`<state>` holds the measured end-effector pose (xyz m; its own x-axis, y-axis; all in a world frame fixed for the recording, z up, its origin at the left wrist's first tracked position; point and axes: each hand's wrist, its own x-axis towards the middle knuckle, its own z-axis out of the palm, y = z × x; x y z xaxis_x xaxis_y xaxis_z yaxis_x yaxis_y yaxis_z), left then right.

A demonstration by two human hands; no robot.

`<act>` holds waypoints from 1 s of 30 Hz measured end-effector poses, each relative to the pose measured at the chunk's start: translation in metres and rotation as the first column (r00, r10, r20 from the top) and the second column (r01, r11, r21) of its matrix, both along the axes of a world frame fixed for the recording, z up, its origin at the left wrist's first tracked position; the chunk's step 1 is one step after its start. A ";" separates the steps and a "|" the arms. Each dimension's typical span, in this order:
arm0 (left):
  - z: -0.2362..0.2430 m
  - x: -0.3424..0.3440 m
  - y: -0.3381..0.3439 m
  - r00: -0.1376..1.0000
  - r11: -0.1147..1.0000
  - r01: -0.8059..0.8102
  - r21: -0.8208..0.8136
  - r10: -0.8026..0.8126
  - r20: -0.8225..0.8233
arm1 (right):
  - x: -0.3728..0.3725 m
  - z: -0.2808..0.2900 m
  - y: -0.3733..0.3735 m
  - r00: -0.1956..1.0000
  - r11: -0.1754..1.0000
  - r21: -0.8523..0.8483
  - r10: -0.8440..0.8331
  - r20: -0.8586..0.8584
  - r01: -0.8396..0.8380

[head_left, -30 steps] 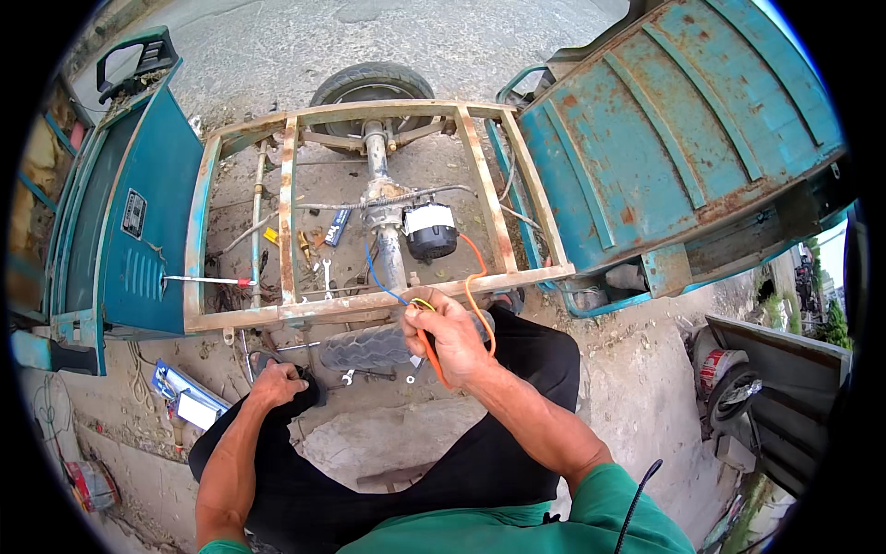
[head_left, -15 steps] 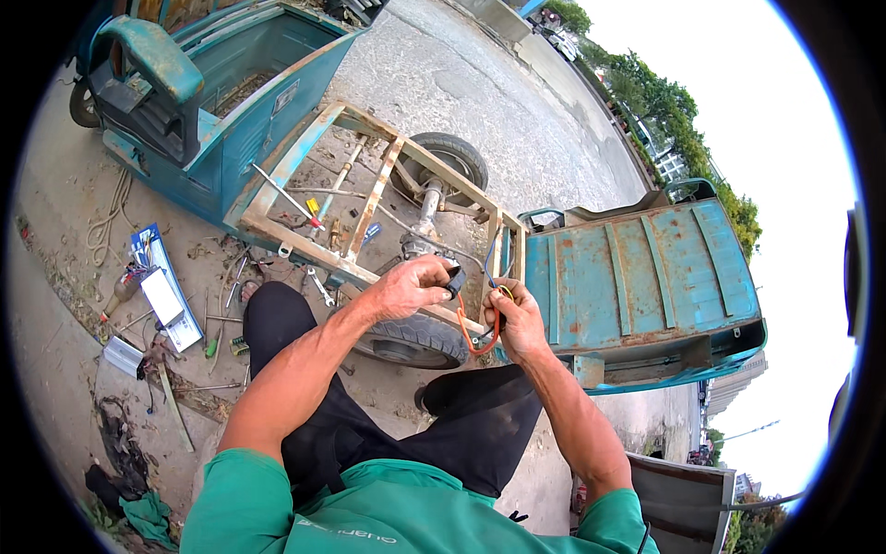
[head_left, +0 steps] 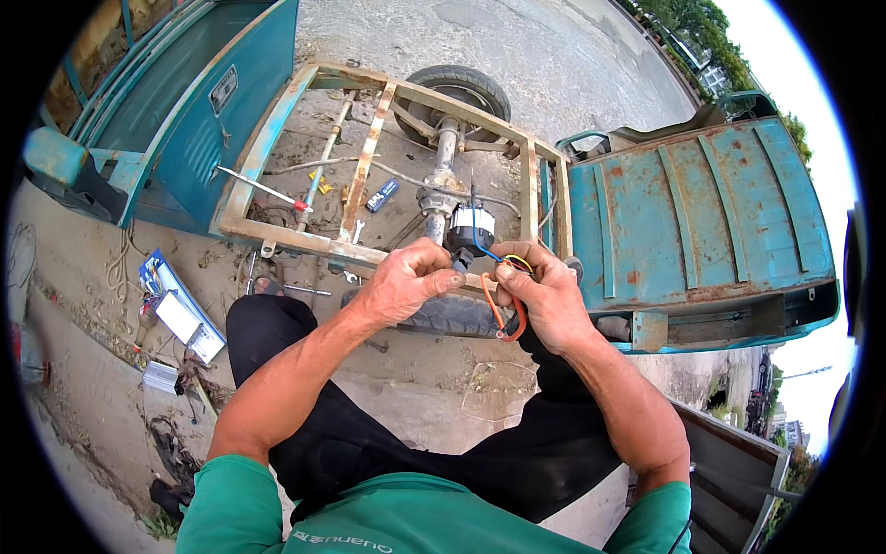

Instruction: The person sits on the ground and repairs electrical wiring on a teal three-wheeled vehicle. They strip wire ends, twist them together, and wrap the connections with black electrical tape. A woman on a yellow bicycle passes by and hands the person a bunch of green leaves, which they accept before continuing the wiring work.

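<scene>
A silver-and-black electric motor (head_left: 472, 227) sits at the rear axle (head_left: 445, 162), within the rusty frame (head_left: 371, 157). My left hand (head_left: 406, 284) is closed beside it, thumb and finger pinching a small black piece (head_left: 460, 260) whose kind I cannot make out. My right hand (head_left: 546, 297) is closed round a bundle of wires. From its fingers an orange wire (head_left: 520, 322) loops down, while a blue wire (head_left: 478, 238) runs up along the motor and a yellow wire (head_left: 520, 260) curves over the fingers. The wire ends inside the right hand are hidden.
A wheel (head_left: 448, 315) lies below my hands, partly covered; another tyre (head_left: 486, 83) stands beyond the frame. A screwdriver (head_left: 268, 190) rests across the frame. To the right is a rusty teal cargo bed (head_left: 664, 217), to the left a teal body panel (head_left: 198, 115).
The view has shifted, and the frame and cargo bed appear larger. The motor now shows beyond my hands. Both hands still hold the black piece and the wires.
</scene>
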<state>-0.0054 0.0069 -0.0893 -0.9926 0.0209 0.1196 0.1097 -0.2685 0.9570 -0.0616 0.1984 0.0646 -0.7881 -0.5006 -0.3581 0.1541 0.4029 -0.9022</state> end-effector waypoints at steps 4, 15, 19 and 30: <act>0.027 -0.023 0.013 0.994 0.996 0.002 -0.094 0.008 0.111 | -0.015 0.002 0.023 0.999 0.999 -0.030 -0.018 0.034 0.019; 0.043 -0.042 0.029 0.991 0.941 -0.135 -0.312 0.126 -0.050 | -0.021 -0.003 0.036 0.999 0.999 -0.005 -0.041 -0.035 0.041; 0.047 -0.037 0.023 0.963 0.906 -0.220 -0.362 0.142 -0.231 | -0.020 -0.003 0.030 1.000 1.000 0.014 -0.025 0.005 0.025; 0.043 -0.039 0.019 0.932 0.865 -0.297 -0.404 0.170 -0.320 | -0.018 -0.015 0.017 0.996 0.999 -0.038 -0.029 -0.088 0.025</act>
<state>-0.0444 0.0264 -0.0461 -0.9065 -0.0947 0.4114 0.3807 0.2378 0.8936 -0.0793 0.2152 0.0494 -0.8291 -0.4905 -0.2683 0.0837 0.3656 -0.9270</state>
